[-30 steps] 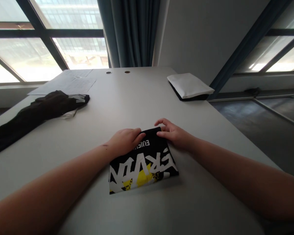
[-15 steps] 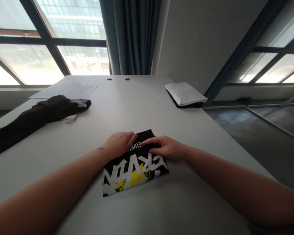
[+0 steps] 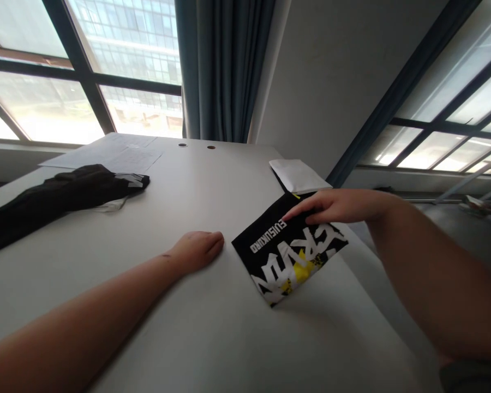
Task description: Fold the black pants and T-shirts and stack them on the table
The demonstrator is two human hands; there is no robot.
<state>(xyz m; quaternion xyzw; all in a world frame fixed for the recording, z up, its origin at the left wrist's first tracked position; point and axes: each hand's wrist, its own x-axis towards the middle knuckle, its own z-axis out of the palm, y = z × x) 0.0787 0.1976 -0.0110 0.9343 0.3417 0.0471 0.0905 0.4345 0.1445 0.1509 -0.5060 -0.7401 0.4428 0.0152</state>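
A folded black garment (image 3: 288, 256) with white and yellow lettering is raised off the white table (image 3: 213, 327) at the right of centre. My right hand (image 3: 331, 206) grips its far edge, fingers over the top and closed on the cloth. My left hand (image 3: 196, 250) rests flat on the table just left of the garment, fingers together and stretched out, holding nothing and not touching the cloth.
A dark crumpled garment (image 3: 53, 196) lies along the table's left side, with paper sheets (image 3: 114, 158) behind it. A folded white cloth on a dark one (image 3: 297, 176) sits at the far right edge. Windows and a curtain (image 3: 225, 71) stand behind.
My right hand took the folded garment and carried it right and up toward the far right stack. My left hand let go of it and stayed on the table. The view tilted up.
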